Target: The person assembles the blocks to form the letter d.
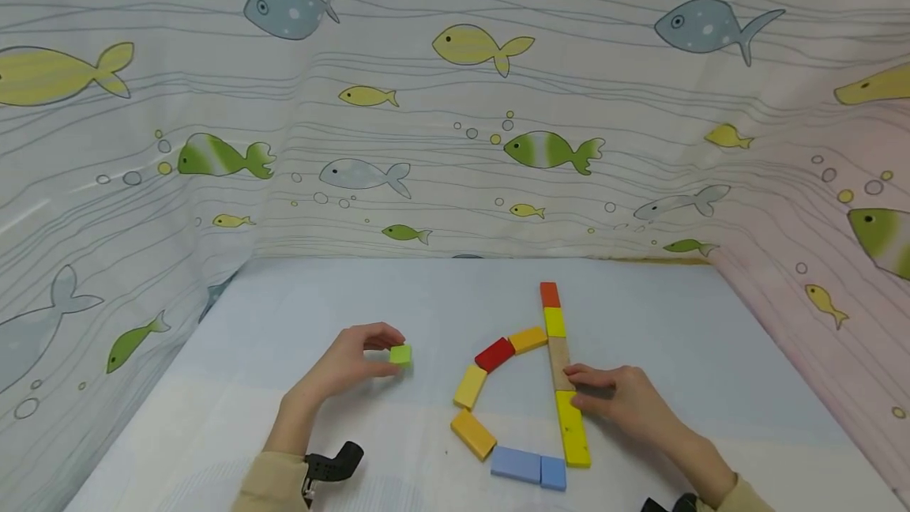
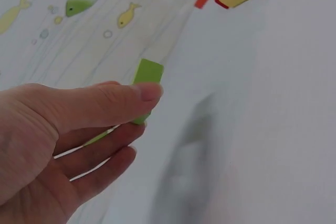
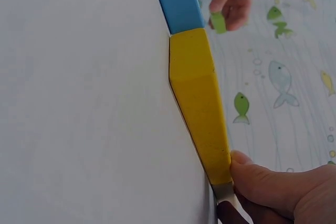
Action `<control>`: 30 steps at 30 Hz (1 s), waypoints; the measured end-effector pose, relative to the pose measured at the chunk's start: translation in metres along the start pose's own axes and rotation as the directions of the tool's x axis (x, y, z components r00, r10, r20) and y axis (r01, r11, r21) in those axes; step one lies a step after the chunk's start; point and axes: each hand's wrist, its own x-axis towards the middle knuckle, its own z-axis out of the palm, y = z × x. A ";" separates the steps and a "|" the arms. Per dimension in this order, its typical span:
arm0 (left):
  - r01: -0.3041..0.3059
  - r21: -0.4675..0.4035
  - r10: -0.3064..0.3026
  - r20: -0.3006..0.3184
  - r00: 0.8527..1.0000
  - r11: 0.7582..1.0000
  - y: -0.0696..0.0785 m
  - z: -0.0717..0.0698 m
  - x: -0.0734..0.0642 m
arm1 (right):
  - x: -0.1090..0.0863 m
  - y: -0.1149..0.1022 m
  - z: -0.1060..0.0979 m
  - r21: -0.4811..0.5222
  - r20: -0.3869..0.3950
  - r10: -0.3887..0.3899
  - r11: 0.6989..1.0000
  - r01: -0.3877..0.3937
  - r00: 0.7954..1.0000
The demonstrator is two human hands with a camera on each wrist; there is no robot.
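My left hand (image 1: 352, 355) pinches a small light-green block (image 1: 400, 355) between thumb and fingers, left of a figure laid out in blocks. In the left wrist view the thumb lies across the green block (image 2: 149, 72). At the straight column, my right hand (image 1: 629, 401) touches the right side with thumb and fingertips. They rest where a plain wooden block (image 1: 559, 362) meets a long yellow block (image 1: 573, 429). In the right wrist view the thumb (image 3: 262, 182) presses beside the yellow block's end (image 3: 202, 124), with a blue block (image 3: 181, 3) beyond.
A red-orange block (image 1: 550, 295) and a yellow block (image 1: 554, 322) top the column. Orange (image 1: 528, 340), red (image 1: 494, 355), pale yellow (image 1: 470, 385) and another orange block (image 1: 473, 434) curve left, down to two blue blocks (image 1: 516, 464). A fish-patterned curtain (image 1: 455, 125) surrounds the white table (image 1: 320, 291).
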 end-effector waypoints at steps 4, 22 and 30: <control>-0.010 -0.018 0.010 -0.003 1.000 1.000 0.007 0.002 0.001 | -0.001 0.000 -0.001 -0.010 -0.007 0.001 1.000 -0.001 1.000; -0.135 -0.073 0.141 0.086 0.986 0.988 0.044 0.039 0.005 | 0.000 0.002 0.004 -0.007 -0.017 0.020 1.000 -0.020 1.000; -0.194 -0.122 0.216 0.211 0.953 0.973 0.085 0.085 0.002 | 0.002 0.004 0.003 -0.037 -0.018 -0.014 0.999 0.013 1.000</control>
